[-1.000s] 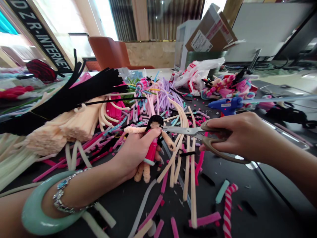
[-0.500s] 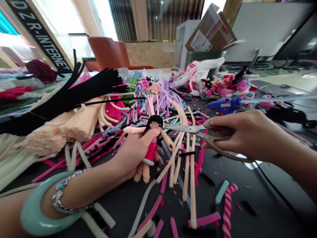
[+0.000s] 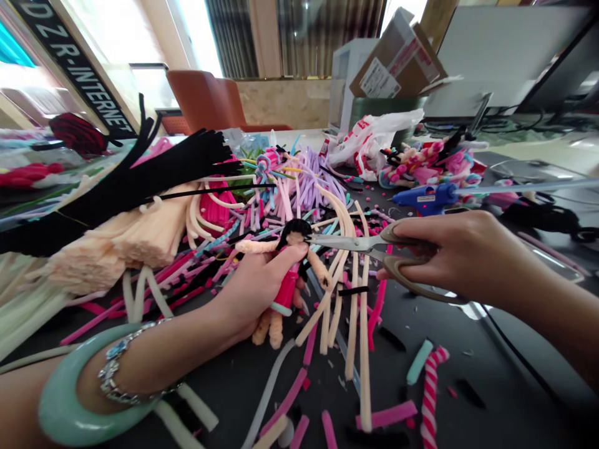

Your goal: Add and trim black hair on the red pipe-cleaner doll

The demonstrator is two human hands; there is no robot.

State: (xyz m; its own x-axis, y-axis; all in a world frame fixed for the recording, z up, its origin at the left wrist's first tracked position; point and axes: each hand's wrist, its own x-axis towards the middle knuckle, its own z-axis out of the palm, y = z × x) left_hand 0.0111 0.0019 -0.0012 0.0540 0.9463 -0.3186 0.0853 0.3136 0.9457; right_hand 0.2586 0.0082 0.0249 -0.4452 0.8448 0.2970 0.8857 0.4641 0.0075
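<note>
A small pipe-cleaner doll (image 3: 286,288) with black hair, a pink dress and peach limbs is pinched in my left hand (image 3: 255,280), the thumb pressed just below its face. My right hand (image 3: 461,255) grips a pair of scissors (image 3: 355,243) by its brownish handles. The blades point left, slightly apart, and their tips reach the side of the doll's head by the black hair. Whether the tips touch the hair I cannot tell. Beneath both hands lie loose peach pipe cleaners (image 3: 364,337) and a short black piece (image 3: 353,290).
A bundle of black pipe cleaners (image 3: 140,171) lies over peach bundles (image 3: 107,249) at the left. A blue glue gun (image 3: 425,198) with a clear glue stick is behind my right hand. A red-and-white striped twist (image 3: 429,399) and pink offcuts (image 3: 386,415) are at the front.
The doll has shifted a little to the right and turned slightly in my left hand. The scissors stay near its head, with their handles a little closer together.
</note>
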